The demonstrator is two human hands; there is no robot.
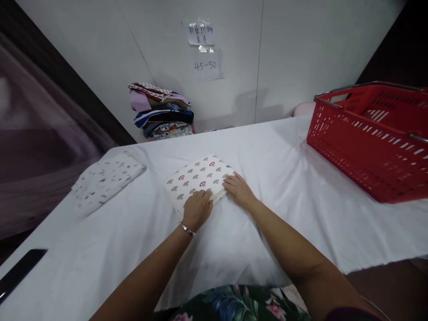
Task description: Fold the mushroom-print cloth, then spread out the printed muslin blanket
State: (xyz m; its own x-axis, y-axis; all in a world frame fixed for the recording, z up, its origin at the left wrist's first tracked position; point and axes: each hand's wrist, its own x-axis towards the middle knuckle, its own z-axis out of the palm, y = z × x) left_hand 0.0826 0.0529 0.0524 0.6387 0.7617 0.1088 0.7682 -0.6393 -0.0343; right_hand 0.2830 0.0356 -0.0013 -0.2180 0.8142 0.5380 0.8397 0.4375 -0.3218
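A folded tablecloth [190, 177], off-white with grey mushroom shapes and a few red motifs, lies on the white-covered table in front of me. My left hand [198, 207], a bracelet at its wrist, curls its fingers over the near edge of the tablecloth. At the right-hand corner, my right hand [239, 190] has its fingers over the top of the folded layers and holds the edge there. Between the two hands the stacked layers show. The underside of the cloth is hidden.
Another folded cloth [107, 180] with small prints rests to the left. A red basket [364, 147] stands at the right. Beyond the far edge is a stack of folded fabrics [162, 111]. A dark flat object [22, 272] lies at the near left.
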